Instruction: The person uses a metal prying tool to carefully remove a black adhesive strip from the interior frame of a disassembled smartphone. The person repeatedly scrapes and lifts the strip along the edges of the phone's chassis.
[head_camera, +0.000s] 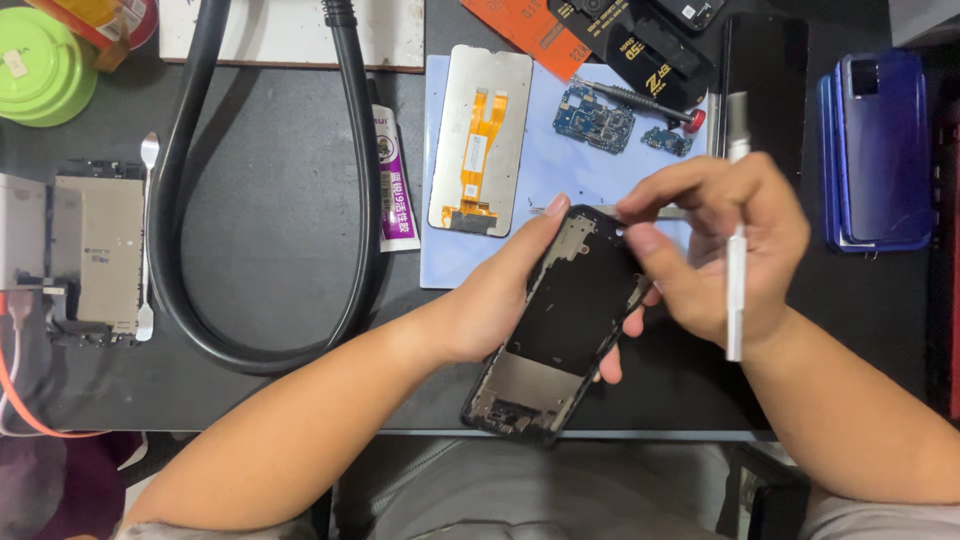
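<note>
We hold a black phone frame above the near edge of the tabletop, tilted so its lower end hangs past that edge. Our left hand cups the frame from below and the side, grip wrapped around it, thumb along the left rim and fingertips showing under the right rim. Our right hand is at the frame's upper right corner, its grip pinching a thin metal tool between thumb and forefinger; the tip lies at the frame's top edge. The same hand also keeps a white pen-like tool tucked between its fingers, standing nearly upright.

Just behind the frame lies a pale blue mat. On it rest a screen panel with an orange flex cable, face down, a blue circuit board, a smaller board and a screwdriver with a red end. A glue tube lies just left of the mat. A thick black hose loops across the tabletop's left half. Near the left edge sits another opened phone with a metal spudger beside it. A green lid is in the far left corner. At the right edge lies a blue phone case, with a black phone between it and the mat.
</note>
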